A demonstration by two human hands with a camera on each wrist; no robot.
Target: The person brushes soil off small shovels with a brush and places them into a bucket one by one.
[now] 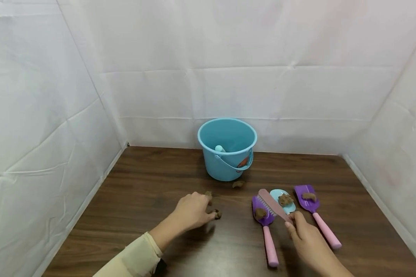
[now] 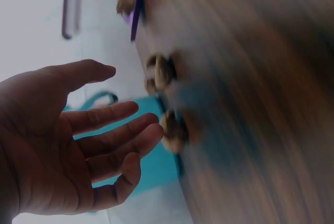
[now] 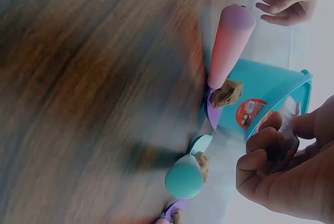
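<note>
Pink with pale bristles, the brush is gripped by the right hand above a purple scoop and a light-blue scoop, while the left hand, fingers loosely extended, is just beside two brown lumps before the blue bucket.

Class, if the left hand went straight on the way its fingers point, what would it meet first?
The left hand would probably meet the brown lump just ahead of it in the left wrist view; depth is unclear.
</note>
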